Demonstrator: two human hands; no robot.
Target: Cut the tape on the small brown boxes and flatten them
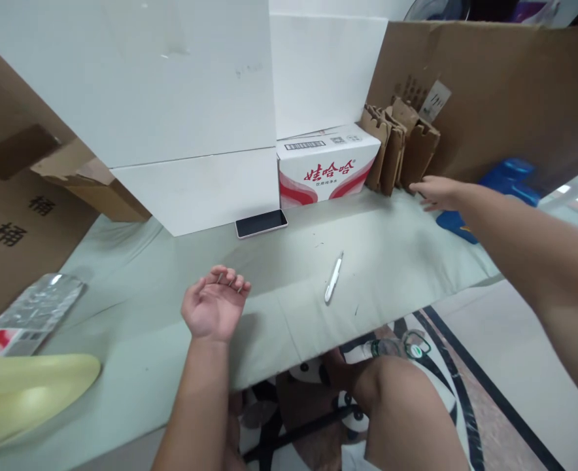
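Observation:
My left hand point(214, 306) is raised over the cloth-covered table point(279, 294), palm up, its fingers loosely bent and holding nothing. Over on the right, my right hand point(439, 192) reaches out with fingers extended, close to the folded brown cardboard pieces point(419, 152); whether the fingertips touch them I cannot tell. Partly hidden behind my right forearm are blue objects point(509, 175). A white pen point(334, 278) lies between my hands. Farther back, a phone point(261, 224) with a dark screen lies flat by the white panel.
A white and red carton point(328, 167) stands at the back beside the cardboard. White panels point(195, 190) and a brown cardboard wall point(495, 91) close off the back and right. At left are a yellow curved object point(34, 389), a clear plastic package point(44, 301) and an open box point(97, 190).

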